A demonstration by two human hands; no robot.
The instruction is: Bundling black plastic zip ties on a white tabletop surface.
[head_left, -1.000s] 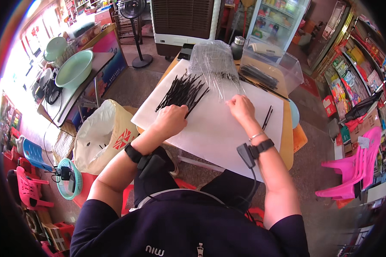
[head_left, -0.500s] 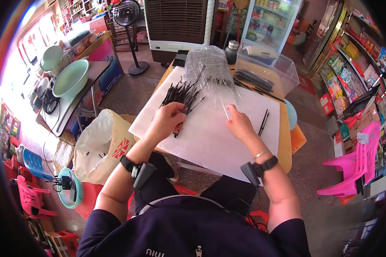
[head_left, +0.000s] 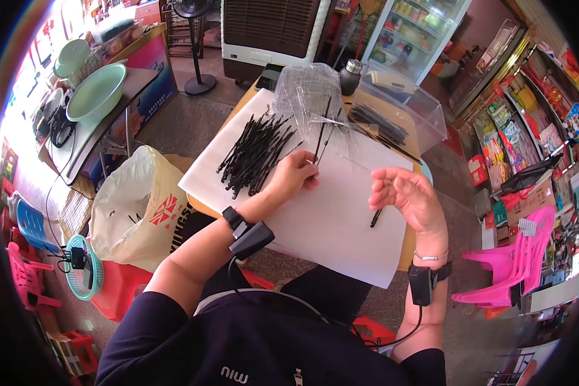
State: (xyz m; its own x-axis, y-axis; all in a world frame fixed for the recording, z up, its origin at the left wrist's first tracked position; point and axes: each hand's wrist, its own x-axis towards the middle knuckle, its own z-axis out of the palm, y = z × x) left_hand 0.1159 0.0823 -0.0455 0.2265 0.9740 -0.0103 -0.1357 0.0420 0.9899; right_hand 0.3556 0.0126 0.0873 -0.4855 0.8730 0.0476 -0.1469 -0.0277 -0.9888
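Note:
My left hand (head_left: 294, 174) is closed on thin black sticks (head_left: 322, 136) that stand up from its fingers, above the white sheet (head_left: 328, 225). Just left of it lies a loose pile of similar black sticks (head_left: 248, 154). My right hand (head_left: 408, 196) is raised over the sheet's right side, palm turned inward and fingers loosely curled. A thin clear plastic sleeve (head_left: 354, 162) runs to its fingertips; the exact grip is hard to make out. Below that hand, black sticks (head_left: 376, 217) lie partly hidden. Behind both hands sits a heap of clear plastic sleeves (head_left: 305, 93).
A clear plastic box (head_left: 424, 112) stands at the table's back right, with dark sticks (head_left: 379, 122) beside it. Next to it is a dark flask (head_left: 350, 77). A large plastic bag (head_left: 128, 212) stands left of the table; a pink chair (head_left: 514, 257) is on the right.
My left hand has moved right, away from the pile, and now holds black sticks upright. My right hand has moved right and turned its palm inward, drawing the clear sleeve away from the heap.

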